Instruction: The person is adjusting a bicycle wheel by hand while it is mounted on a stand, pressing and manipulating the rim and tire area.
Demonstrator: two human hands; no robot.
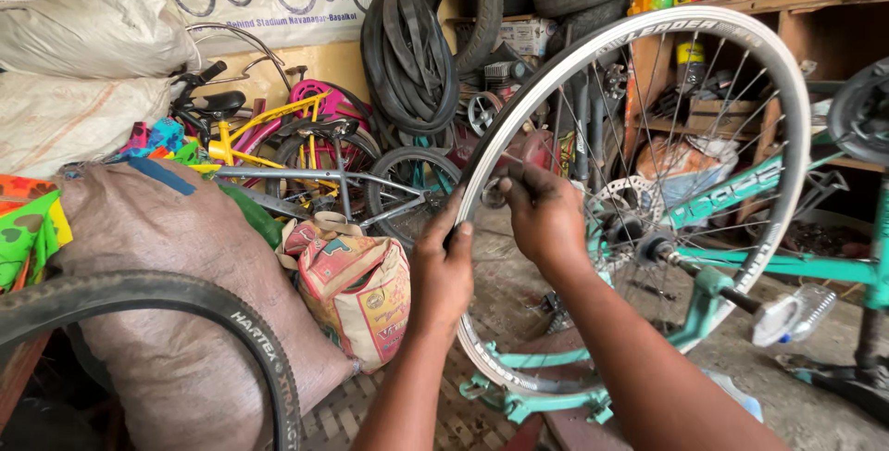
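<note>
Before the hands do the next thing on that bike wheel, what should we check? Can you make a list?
1. Left hand gripping the silver metal wheel rim: ok.
2. Right hand pinching something small at the rim: cannot tell what it is.
3. Wheel seated in the upturned teal bicycle frame: ok.
4. Rim bare, no tyre on it: ok.
5. Loose black rubber tyre at lower left, apart from the hands: ok.
6. Thin wire spokes all straight: cannot tell.

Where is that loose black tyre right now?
In the head view the loose black tyre arcs across the lower left corner, in front of a brown sack, left of the left hand gripping the wheel rim.
</note>
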